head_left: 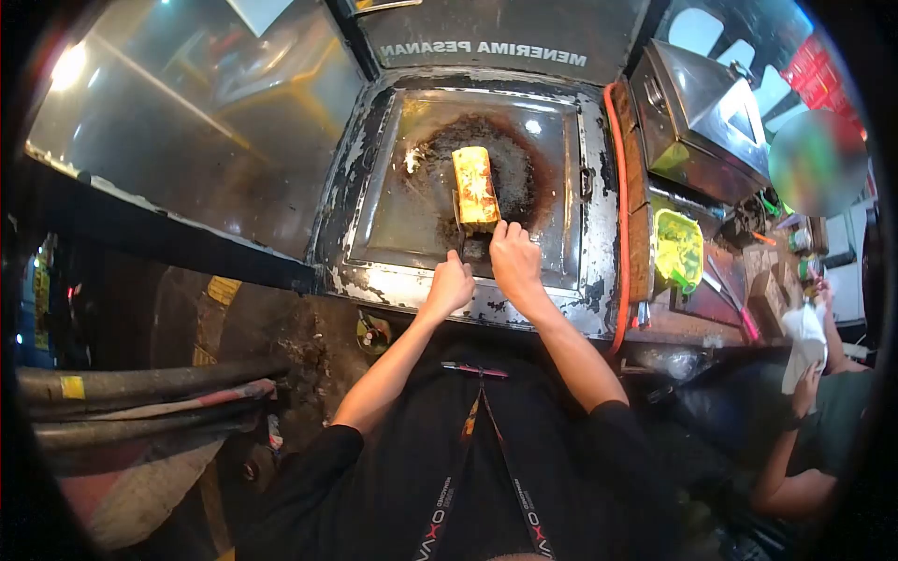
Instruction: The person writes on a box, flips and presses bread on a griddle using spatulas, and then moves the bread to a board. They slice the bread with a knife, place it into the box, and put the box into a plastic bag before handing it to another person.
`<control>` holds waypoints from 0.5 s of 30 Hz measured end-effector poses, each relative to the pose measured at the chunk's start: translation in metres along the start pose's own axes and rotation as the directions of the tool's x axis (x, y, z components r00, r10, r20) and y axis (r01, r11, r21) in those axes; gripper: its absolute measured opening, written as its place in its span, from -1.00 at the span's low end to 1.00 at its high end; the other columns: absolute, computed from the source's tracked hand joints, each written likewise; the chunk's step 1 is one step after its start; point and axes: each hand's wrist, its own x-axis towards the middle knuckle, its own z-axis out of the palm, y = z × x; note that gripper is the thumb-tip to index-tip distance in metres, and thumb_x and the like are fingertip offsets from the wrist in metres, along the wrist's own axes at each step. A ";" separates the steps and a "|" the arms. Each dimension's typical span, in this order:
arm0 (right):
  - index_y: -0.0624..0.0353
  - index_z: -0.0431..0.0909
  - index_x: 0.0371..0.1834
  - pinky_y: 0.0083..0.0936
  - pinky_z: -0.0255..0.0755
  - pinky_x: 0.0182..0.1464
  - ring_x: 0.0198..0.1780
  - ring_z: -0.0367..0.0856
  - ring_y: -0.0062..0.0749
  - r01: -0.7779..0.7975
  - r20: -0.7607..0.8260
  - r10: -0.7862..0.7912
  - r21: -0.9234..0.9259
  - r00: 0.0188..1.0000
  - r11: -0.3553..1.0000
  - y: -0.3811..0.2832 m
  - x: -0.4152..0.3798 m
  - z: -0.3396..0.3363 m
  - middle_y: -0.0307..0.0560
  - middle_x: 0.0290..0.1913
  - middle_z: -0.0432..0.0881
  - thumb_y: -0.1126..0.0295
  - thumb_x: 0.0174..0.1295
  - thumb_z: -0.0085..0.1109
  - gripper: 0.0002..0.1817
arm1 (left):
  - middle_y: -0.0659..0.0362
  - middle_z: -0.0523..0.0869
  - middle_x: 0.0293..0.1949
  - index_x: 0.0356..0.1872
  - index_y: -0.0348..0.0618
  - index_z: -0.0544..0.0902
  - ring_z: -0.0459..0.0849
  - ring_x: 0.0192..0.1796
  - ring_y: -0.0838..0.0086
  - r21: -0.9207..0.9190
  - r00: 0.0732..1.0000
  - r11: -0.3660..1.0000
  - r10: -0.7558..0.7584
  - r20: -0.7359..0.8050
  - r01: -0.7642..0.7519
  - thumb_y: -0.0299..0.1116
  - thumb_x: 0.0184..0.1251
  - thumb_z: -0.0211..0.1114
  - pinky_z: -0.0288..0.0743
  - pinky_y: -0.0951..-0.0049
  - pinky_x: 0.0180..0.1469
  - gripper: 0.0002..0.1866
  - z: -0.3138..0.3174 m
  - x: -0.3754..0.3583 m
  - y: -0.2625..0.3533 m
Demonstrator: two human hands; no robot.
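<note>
A folded, browned yellow pancake (475,184) lies lengthwise on the dark, greasy griddle (383,224). My left hand (451,285) is closed around the handle of a thin spatula (457,213), whose blade runs along the pancake's left side. At the pancake's near right corner, my right hand (516,260) is closed too. A narrow edge of what looks like a second spatula shows there; most of it is hidden by my fingers and the food. Pale food scraps (412,157) cling to the griddle's left part.
Glass panels stand behind and left of the griddle. An orange hose (618,178) runs along its right edge. Beyond are a metal box (702,117), a yellow-green tub (678,248) and wooden blocks (769,294). Another person at right holds white paper (804,341).
</note>
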 end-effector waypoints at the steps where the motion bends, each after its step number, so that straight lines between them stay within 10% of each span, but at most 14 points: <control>1: 0.32 0.48 -0.09 -0.38 0.55 -0.37 -0.27 0.60 -0.21 -0.007 0.004 0.007 0.003 1.000 1.000 0.003 -0.003 -0.001 -0.01 -0.31 0.51 0.52 -0.07 0.18 -0.62 | -0.39 0.60 -0.37 -0.19 -0.50 0.41 0.59 -0.18 -0.24 -0.052 1.000 0.999 -0.007 -0.024 0.006 -0.38 0.27 0.10 0.44 -0.07 -0.09 -0.71 0.001 -0.003 -0.004; 11: 0.16 0.52 0.06 -0.32 0.50 -0.35 -0.28 0.59 -0.18 -0.034 0.001 0.034 0.089 0.999 0.995 0.028 -0.037 -0.012 -0.05 -0.29 0.52 0.56 -0.10 0.20 -0.48 | 0.03 0.60 -0.55 -0.26 -0.33 0.42 0.63 -0.54 0.27 -0.254 0.997 0.965 0.045 -0.065 -0.060 -0.37 0.36 0.09 0.47 0.26 -0.45 -0.82 0.025 -0.020 -0.050; 13: 0.14 0.52 0.08 -0.31 0.51 -0.40 -0.31 0.60 -0.18 -0.047 -0.029 0.051 0.122 0.998 0.991 0.032 -0.038 -0.011 -0.04 -0.29 0.52 0.55 -0.08 0.15 -0.48 | -0.23 0.60 -0.34 -0.14 -0.42 0.44 0.59 -0.22 -0.05 -0.374 1.000 0.927 -0.029 0.001 0.028 -0.32 0.33 0.09 0.44 0.09 -0.16 -0.71 0.034 -0.012 -0.066; 15: 0.08 0.51 0.03 -0.26 0.48 -0.36 -0.30 0.60 -0.17 -0.128 0.040 0.124 0.130 0.991 0.983 0.034 -0.039 -0.009 -0.06 -0.30 0.54 0.52 -0.04 0.21 -0.54 | -0.09 0.60 -0.40 -0.11 -0.37 0.46 0.59 -0.34 0.12 -0.426 0.997 0.901 -0.066 0.044 0.078 -0.33 0.34 0.07 0.46 0.19 -0.29 -0.72 0.030 -0.011 -0.078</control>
